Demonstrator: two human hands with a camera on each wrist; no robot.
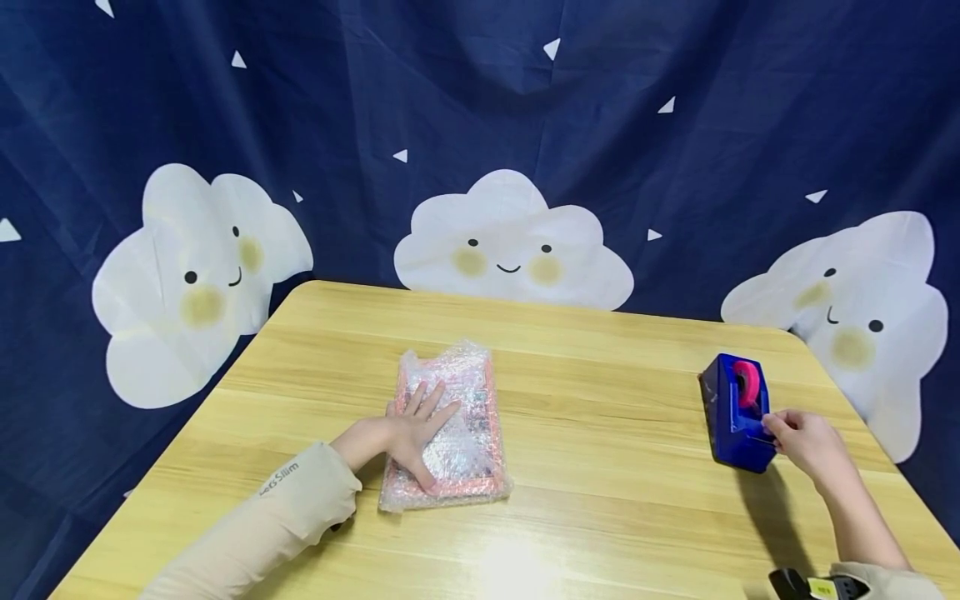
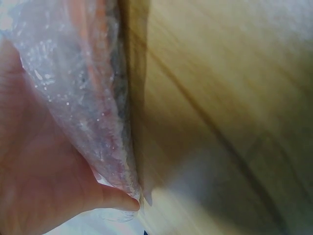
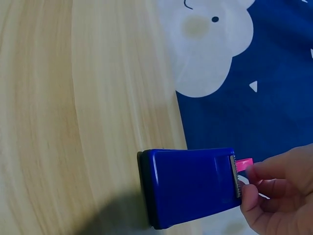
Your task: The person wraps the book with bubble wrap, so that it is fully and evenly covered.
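Observation:
My left hand point(image 1: 416, 437) lies with spread fingers on a flat rectangular item in bubble wrap point(image 1: 461, 454), pink-orange at its edges. In the left wrist view, the thumb rests along the wrap's side. Over at the right, a blue tape dispenser point(image 1: 738, 442) stands on the table and carries a roll with a pink core point(image 1: 746, 383). My right hand point(image 1: 810, 446) pinches with thumb and forefinger right at the dispenser's serrated cutter point(image 3: 235, 176). The clear tape end there is hard to make out.
The wood-grain table point(image 1: 600, 400) bears both items. Behind it hangs a dark blue curtain point(image 1: 480, 83) with smiling white clouds. The dispenser is close to the table's right edge. A dark band with a yellow label point(image 1: 822, 588) is on the right wrist.

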